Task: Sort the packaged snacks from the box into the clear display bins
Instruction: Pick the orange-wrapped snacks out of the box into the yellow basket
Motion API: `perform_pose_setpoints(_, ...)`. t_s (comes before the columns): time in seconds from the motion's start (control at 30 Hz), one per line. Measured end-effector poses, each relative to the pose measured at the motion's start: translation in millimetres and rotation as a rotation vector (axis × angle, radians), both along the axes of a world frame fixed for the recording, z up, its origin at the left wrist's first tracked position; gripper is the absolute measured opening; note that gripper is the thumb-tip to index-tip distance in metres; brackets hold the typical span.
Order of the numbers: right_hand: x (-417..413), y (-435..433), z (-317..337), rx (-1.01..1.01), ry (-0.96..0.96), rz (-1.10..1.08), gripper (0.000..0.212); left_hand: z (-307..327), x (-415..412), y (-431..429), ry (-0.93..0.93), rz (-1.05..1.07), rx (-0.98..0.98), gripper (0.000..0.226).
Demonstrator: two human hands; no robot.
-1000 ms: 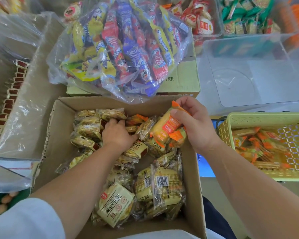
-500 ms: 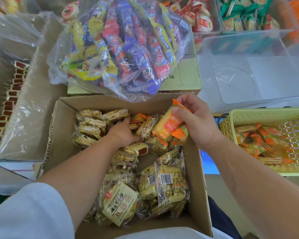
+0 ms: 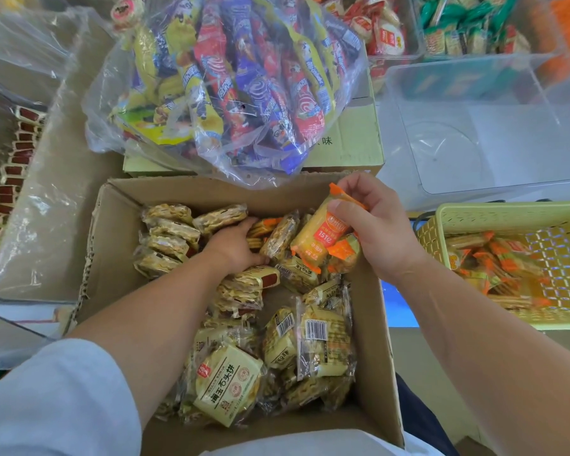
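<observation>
An open cardboard box (image 3: 112,255) in front of me holds several wrapped biscuit and cracker packs. My right hand (image 3: 379,232) grips orange-and-yellow snack packs (image 3: 320,233) over the box's right side. Deep among the packs at the back of the box, my left hand (image 3: 234,246) has its fingers curled round an orange-wrapped cracker pack (image 3: 260,227). A clear display bin (image 3: 474,133) stands empty at the back right.
A yellow basket (image 3: 474,217) with several orange packs sits to the right. A clear bag of colourful snack sticks (image 3: 231,83) lies on a carton behind the box. Further bins with red and green packs (image 3: 458,31) stand at the back. A plastic-lined box (image 3: 46,179) is on the left.
My left hand has pushed further back and to the right into the packs. My right hand has stayed over the box with its orange packs, shifting its fingers slightly.
</observation>
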State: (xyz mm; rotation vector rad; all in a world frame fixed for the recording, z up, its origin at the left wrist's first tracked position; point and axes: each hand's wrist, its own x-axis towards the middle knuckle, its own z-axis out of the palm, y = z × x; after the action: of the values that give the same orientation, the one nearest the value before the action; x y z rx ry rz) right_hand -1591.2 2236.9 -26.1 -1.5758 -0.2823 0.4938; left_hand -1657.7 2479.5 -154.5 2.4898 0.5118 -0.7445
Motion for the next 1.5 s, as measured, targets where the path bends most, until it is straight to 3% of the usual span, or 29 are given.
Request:
perform_pose_setpoints(0.23, 0.4, 0.3, 0.1, -0.017, -0.017, -0.001, 0.007, -2.2, 10.1, 6.3, 0.056, -0.017, -0.063, 0.101)
perform_pose_setpoints(0.5, 0.7, 0.1, 0.8, -0.024, -0.023, 0.017, 0.008, 0.8, 11.6, 11.2, 0.117, -0.06, -0.063, 0.118)
perform_pose_setpoints(0.6, 0.7, 0.2, 0.7, -0.033, -0.029, 0.021, 0.008, 2.0, 10.7, 6.8, 0.104, -0.062, -0.038, 0.115)
perform_pose_setpoints(0.73, 0.2, 0.6, -0.6, -0.044, -0.032, 0.013, 0.008, -0.6, 7.2, 0.2, 0.007, 0.064, -0.084, 0.098)
perform_pose_setpoints(1.0, 0.9, 0.7, -2.7, -0.035, -0.028, -0.004, 0.007, -4.1, 4.3, -9.8, -0.096, 0.417, -0.335, 0.1)
perform_pose_setpoints(1.17, 1.9, 1.0, -2.6, -0.039, -0.046, -0.009, 0.009, -6.3, 9.7, -19.5, -0.065, 0.381, -0.31, 0.105)
perform_pose_setpoints(1.5, 0.2, 1.3, -1.9, -0.032, -0.035, -0.023, 0.007, -10.0, 11.0, -25.4, -0.055, 0.399, -0.212, 0.094)
